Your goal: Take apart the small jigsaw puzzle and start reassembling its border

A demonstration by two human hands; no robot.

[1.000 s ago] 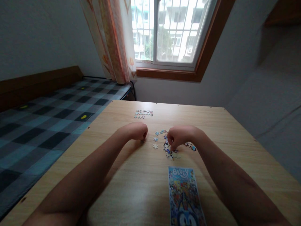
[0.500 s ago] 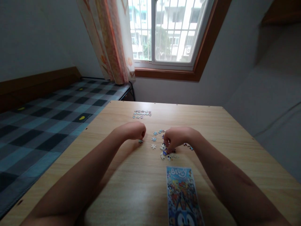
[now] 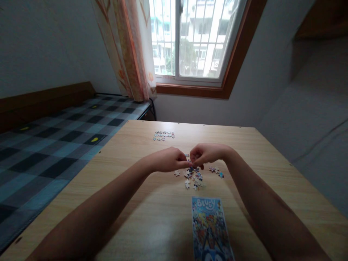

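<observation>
My left hand (image 3: pixel 174 159) is closed in a pinch, its thumb pointing right. Its fingertips meet those of my right hand (image 3: pixel 206 154), which is also pinched, with bent fingers. Whatever lies between the tips is too small and covered to make out. Right below them spreads a loose pile of jigsaw puzzle pieces (image 3: pixel 199 176), some blue and purple, others pale side up. A single pale puzzle piece (image 3: pixel 177 173) lies left of the pile. To its right is a short row of joined-looking pieces (image 3: pixel 216 171). My hands partly hide the far side of the pile.
Rows of puzzle pieces (image 3: pixel 164 135) lie farther back on the wooden table (image 3: pixel 130 152). A Bluey picture box or card (image 3: pixel 210 228) rests near the front. A bed with a checked cover (image 3: pixel 67 123) stands at left, with a curtain (image 3: pixel 133 54) and window behind.
My left hand has moved right, from beside a lone piece to over the pile. My right hand has lifted out of the pile to meet it. The view has tilted slightly up.
</observation>
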